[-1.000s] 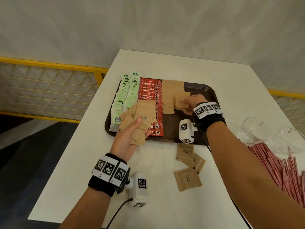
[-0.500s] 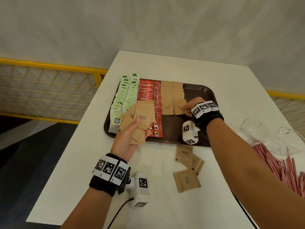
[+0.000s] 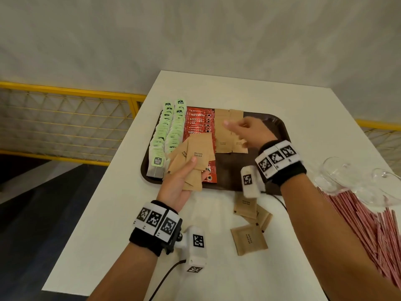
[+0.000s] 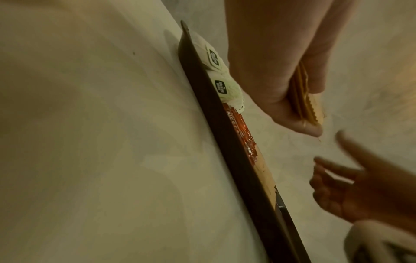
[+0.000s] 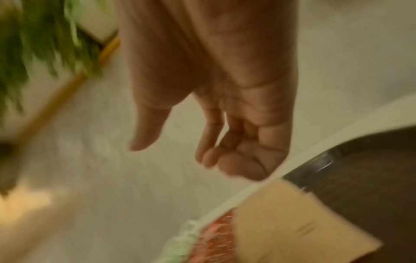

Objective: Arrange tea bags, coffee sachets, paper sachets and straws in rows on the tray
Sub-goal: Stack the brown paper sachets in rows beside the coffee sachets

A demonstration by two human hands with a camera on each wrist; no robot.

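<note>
A fan of brown paper sachets (image 3: 196, 157) is gripped by the left hand (image 3: 178, 185) at the tray's (image 3: 280, 127) 7 o'clock. At 12 o'clock, the right hand (image 3: 249, 131) is held relaxed, grasping nothing, above laid sachet rows (image 3: 230, 135).

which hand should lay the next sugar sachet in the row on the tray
Right. The right hand is empty and open above the sachet rows on the tray; the left hand grips the spare sachets, so it feeds.
</note>
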